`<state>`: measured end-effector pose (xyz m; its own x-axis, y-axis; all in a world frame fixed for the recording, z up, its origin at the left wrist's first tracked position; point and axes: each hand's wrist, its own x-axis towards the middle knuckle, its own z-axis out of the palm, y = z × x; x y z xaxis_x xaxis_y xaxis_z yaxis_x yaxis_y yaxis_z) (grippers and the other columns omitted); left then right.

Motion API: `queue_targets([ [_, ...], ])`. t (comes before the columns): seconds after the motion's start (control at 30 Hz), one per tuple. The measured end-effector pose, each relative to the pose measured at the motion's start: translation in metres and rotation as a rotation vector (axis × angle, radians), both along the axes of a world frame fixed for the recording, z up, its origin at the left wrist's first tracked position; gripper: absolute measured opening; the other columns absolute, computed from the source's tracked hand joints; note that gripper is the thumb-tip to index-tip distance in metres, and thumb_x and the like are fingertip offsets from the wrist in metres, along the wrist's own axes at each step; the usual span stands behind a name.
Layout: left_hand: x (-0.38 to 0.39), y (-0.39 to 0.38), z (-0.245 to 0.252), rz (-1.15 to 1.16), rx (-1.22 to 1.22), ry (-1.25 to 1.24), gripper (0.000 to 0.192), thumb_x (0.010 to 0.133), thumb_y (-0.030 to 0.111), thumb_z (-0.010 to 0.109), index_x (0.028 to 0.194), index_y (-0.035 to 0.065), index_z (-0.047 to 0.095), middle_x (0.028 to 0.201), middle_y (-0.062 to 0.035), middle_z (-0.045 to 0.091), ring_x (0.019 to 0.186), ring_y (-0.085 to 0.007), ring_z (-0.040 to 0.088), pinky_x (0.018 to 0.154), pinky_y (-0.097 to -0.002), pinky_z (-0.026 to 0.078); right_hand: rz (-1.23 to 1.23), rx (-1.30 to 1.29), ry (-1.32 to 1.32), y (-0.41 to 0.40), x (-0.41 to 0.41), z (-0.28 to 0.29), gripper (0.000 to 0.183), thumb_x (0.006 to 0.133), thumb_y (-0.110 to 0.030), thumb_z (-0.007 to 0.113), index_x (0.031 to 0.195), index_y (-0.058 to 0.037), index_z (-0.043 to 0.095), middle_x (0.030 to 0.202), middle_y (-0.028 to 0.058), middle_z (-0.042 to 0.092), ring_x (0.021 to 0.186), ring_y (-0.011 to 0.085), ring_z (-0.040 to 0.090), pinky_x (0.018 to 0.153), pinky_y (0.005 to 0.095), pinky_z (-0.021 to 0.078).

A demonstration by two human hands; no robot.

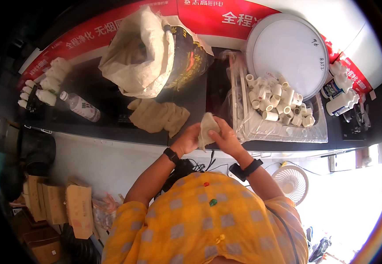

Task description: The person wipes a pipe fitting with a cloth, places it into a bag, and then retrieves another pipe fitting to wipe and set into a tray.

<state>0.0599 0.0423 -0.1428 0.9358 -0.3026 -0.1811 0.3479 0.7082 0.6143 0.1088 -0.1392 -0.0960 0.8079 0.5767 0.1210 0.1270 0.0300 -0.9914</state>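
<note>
Between my two hands is a small beige cloth (208, 128), held up over the front edge of the dark counter (191, 115). My left hand (189, 140) grips its left side, the fingers partly hidden behind it. On the right side, my right hand (226, 136) pinches it with the thumb on top. A larger crumpled brown cloth (159, 117) lies on the counter to the left of my hands. To their right, white plastic pipe fittings (278, 102) are heaped in a plastic-wrapped sink (253, 133).
A woven sack (138, 66) stands open behind the brown cloth. Farther left lies a plastic bottle (80, 106). A round white panel (286, 56) leans behind the fittings, with white bottles (341, 102) to its right. Below are a fan (290, 184) and cardboard boxes (78, 208).
</note>
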Motion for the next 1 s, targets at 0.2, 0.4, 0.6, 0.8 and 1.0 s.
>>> queue_targets([
  [0.2, -0.003, -0.004, 0.007, 0.005, 0.154, -0.081, 0.032, 0.091, 0.027, 0.050, 0.115, 0.0055, 0.050, 0.109, -0.0061, 0.057, 0.095, -0.0173, 0.059, 0.078, -0.0314, 0.053, -0.144, -0.315, -0.406, 0.019, -0.008, 0.000, 0.038, 0.084, -0.026, 0.059, 0.109, -0.0004, 0.048, 0.097, 0.0225, 0.057, 0.087, 0.0374, 0.059, 0.073, 0.0394, 0.0470],
  [0.4, 0.000, -0.006, 0.014, -0.048, 0.225, 0.020, 0.035, 0.094, 0.032, 0.046, 0.116, 0.0049, 0.049, 0.105, -0.0051, 0.057, 0.094, -0.0159, 0.059, 0.076, -0.0325, 0.052, -0.201, -0.329, -0.266, 0.015, -0.001, -0.009, 0.023, 0.087, -0.022, 0.055, 0.094, -0.0009, 0.050, 0.081, 0.0212, 0.058, 0.072, 0.0319, 0.059, 0.064, 0.0384, 0.0457],
  [0.6, -0.010, -0.009, 0.011, 0.036, 0.145, 0.131, 0.036, 0.096, 0.029, 0.040, 0.121, 0.0044, 0.044, 0.111, -0.0070, 0.055, 0.098, -0.0188, 0.057, 0.080, -0.0366, 0.050, -0.141, 0.033, 0.142, 0.002, -0.009, -0.015, 0.028, 0.093, -0.026, 0.046, 0.104, -0.0018, 0.052, 0.091, 0.0030, 0.055, 0.085, 0.0105, 0.049, 0.076, 0.0248, 0.0405],
  [0.8, -0.011, -0.006, -0.003, 0.083, 0.064, 0.117, 0.032, 0.092, 0.027, 0.049, 0.117, 0.0062, 0.049, 0.105, -0.0042, 0.057, 0.096, -0.0151, 0.058, 0.075, -0.0298, 0.051, 0.012, -0.091, -0.044, 0.006, -0.011, -0.008, 0.041, 0.084, -0.023, 0.060, 0.117, -0.0015, 0.049, 0.102, 0.0110, 0.056, 0.096, 0.0204, 0.054, 0.084, 0.0305, 0.0423],
  [1.0, -0.005, -0.007, -0.005, 0.071, 0.180, 0.026, 0.030, 0.093, 0.023, 0.048, 0.117, 0.0062, 0.051, 0.104, -0.0021, 0.055, 0.090, -0.0110, 0.056, 0.070, -0.0253, 0.049, -0.063, -0.220, -0.186, 0.007, -0.007, -0.004, 0.033, 0.082, -0.027, 0.061, 0.098, -0.0001, 0.052, 0.091, 0.0210, 0.055, 0.085, 0.0369, 0.055, 0.073, 0.0393, 0.0445],
])
